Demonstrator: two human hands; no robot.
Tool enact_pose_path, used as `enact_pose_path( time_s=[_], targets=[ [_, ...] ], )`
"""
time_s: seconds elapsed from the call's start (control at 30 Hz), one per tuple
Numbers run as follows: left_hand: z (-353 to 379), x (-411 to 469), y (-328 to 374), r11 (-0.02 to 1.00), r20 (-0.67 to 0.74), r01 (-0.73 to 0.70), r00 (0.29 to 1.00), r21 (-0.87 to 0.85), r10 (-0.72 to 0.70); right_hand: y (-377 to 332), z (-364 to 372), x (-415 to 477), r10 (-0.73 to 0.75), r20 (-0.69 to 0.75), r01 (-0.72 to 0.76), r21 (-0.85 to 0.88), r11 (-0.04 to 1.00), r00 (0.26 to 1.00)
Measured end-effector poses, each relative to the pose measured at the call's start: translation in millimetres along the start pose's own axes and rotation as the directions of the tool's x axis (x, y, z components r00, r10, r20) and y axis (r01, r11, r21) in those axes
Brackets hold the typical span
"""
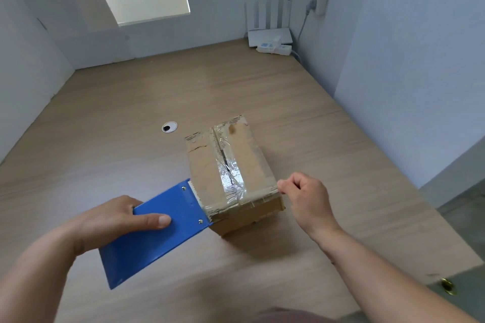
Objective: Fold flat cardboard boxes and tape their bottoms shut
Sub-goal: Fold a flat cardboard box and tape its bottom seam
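The sealing step is well along. The box [202, 165] is sitting bottom-up on the table [131, 102], just ahead of the person, with one shiny band of tape [228, 173] already running along its centre seam from 12 to 6 o'clock. A second strip [245, 198] is now being laid crosswise along the near edge.

The right hand [307, 196] is curling at the box's 4 o'clock corner, its fingertips pinching what looks like the free end of that strip against the cardboard. The left hand [112, 220] is gripping the blue tape dispenser [157, 231] at 8 o'clock, thumb lying flat along the plate and the other fingers wrapping underneath. The toothed blade is meeting the box's left corner.

The next move probably calls for tilting the blade down to cut the strip, then rubbing both ends onto the side walls. The right hand needs to be anchoring the box so it is not sliding.

The table's edge is running close by at 3 to 5 o'clock, so any drift should go leftward. A broad stretch of wood is lying from 9 to 12 o'clock, with only a cable hole [169, 127] at 10 o'clock and a router [270, 34] far off at 1 o'clock.
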State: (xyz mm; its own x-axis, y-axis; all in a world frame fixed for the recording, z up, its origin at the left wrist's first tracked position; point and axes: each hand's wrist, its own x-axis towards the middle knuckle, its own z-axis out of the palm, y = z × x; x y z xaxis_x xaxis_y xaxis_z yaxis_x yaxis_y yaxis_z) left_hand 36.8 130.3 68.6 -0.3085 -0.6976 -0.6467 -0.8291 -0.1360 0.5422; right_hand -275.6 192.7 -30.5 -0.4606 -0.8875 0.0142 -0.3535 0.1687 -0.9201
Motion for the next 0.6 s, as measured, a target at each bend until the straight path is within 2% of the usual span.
enact_pose_path(
  time_s=[0.23, 0.33, 0.43, 0.6],
  targets=[
    [0.4, 5.0, 2.5, 0.999, 0.022, 0.023, 0.999, 0.032, -0.024, 3.4, -1.7, -6.8, -0.009, -0.069, 0.005, -0.05, 0.999, 0.998],
    [-15.5, 1.4, -7.5, 0.997, 0.01, 0.078, 0.997, 0.029, -0.079, 1.8, -0.9, -7.4, -0.023, -0.085, 0.015, -0.085, 0.996, 0.996],
    [-23.8, 4.5, -12.7, 0.99, -0.044, 0.121, 0.992, 0.077, -0.118, 0.0, 0.4, -6.9, 0.01, -0.052, -0.016, -0.113, 0.993, 0.999],
    [-16.1, 18.1, -8.7, 0.985, -0.048, 0.146, 0.989, 0.095, -0.142, 4.6, -0.3, -0.3, 0.069, -0.051, -0.075, -0.125, 0.989, 0.996]
  ],
)
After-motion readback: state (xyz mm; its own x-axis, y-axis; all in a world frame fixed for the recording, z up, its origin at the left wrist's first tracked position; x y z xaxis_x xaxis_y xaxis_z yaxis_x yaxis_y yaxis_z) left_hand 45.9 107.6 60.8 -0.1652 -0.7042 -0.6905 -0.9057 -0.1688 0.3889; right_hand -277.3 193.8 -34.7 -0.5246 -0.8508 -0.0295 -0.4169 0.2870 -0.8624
